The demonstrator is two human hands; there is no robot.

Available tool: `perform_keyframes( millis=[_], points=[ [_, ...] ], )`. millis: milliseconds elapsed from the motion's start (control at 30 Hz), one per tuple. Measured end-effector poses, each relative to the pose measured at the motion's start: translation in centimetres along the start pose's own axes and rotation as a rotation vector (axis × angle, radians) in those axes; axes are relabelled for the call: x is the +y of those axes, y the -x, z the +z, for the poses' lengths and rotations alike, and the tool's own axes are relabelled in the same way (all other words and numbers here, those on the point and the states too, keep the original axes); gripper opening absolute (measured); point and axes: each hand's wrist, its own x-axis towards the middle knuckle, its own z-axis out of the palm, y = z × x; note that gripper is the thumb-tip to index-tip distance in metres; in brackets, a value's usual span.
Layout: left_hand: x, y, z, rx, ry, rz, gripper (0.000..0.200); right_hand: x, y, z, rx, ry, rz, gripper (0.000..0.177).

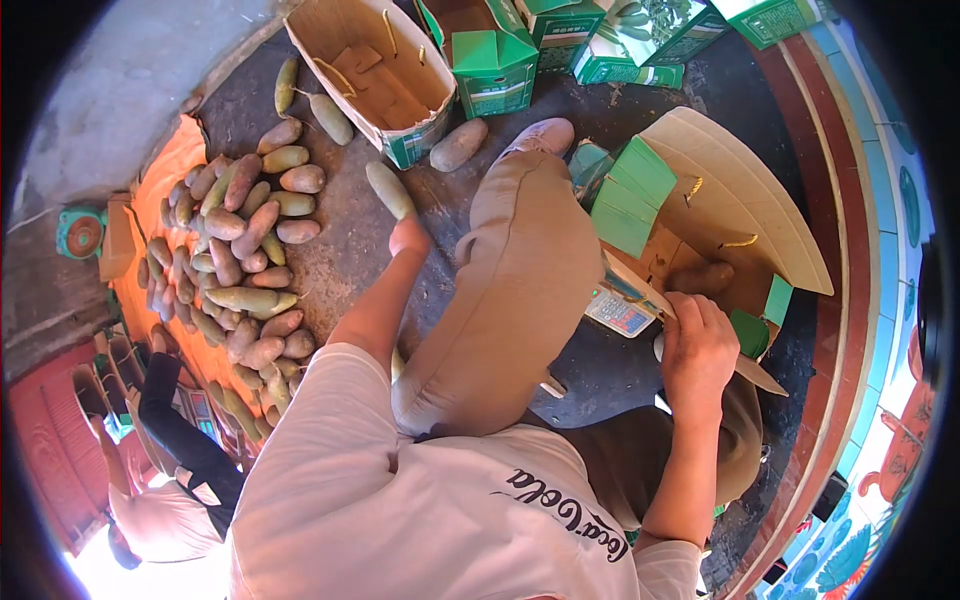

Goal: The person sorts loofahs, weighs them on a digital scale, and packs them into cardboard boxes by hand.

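My left hand (409, 236), at the end of my stretched-out arm, is closed around the lower end of a long pale-green radish (387, 188). The radish points away from me over the dark floor. On the right, my right hand (697, 345) grips the near edge of an open cardboard carton (745, 175) with green flaps. Inside that carton lies a brownish-red radish (704, 278). A scale with a keypad (620, 313) shows beside the carton, close to my right hand. My bent leg lies between my two hands.
A large heap of green and reddish radishes (235, 225) covers an orange sheet (140, 235) on the left. Another open carton (375, 75) stands ahead, a reddish radish (459, 146) beside it. Green printed boxes (490, 70) line the back. Another person (165, 500) is at lower left.
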Motion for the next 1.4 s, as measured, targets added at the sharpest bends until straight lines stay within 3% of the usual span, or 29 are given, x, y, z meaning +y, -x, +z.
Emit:
perform_keyframes(
  millis=[100, 200, 300, 400, 600, 700, 800, 1100, 1400],
  points=[
    [-3.1, -0.5, 0.5, 0.014, 0.063, -0.174, 0.029, 0.0, 0.1, 0.1, 0.018, 0.014, -0.007, 0.021],
    [-8.2, -3.6, 4.1, 0.166, 0.034, -0.160, 0.026, 0.0, 0.2, 0.1, 0.038, 0.021, -0.014, 0.019],
    [-9.1, -4.6, 3.0, -0.195, 0.284, -0.376, 0.018, 0.0, 0.3, 0.1, 0.049, 0.019, -0.011, 0.017],
    [-8.5, -3.7, 1.7, -0.404, 0.448, -0.382, 0.021, 0.0, 0.2, 0.1, 0.062, 0.018, -0.012, 0.014],
    [-7.9, -2.0, 0.3, -0.598, 0.937, -0.419, 0.015, 0.1, 0.0, 0.0, 0.087, 0.015, -0.024, 0.013],
    [-6.5, 0.3, -2.9, -0.396, 1.055, -0.368, 0.017, -0.1, 0.1, -0.2, 0.075, 0.008, -0.012, 0.013],
    [-6.7, 1.2, -6.4, -0.351, 1.455, -0.333, 0.017, 0.0, 0.3, -0.2, 0.071, 0.003, -0.014, 0.012],
    [-1.6, 9.7, -18.1, -0.464, 1.568, 0.017, 0.018, 0.5, 1.1, 0.5, 0.136, -0.011, -0.054, 0.007],
    [9.6, 19.9, -29.2, -0.411, 1.395, 0.875, 0.022, 0.7, 1.7, 1.0, 0.147, 0.025, -0.071, 0.003]
  ],
)
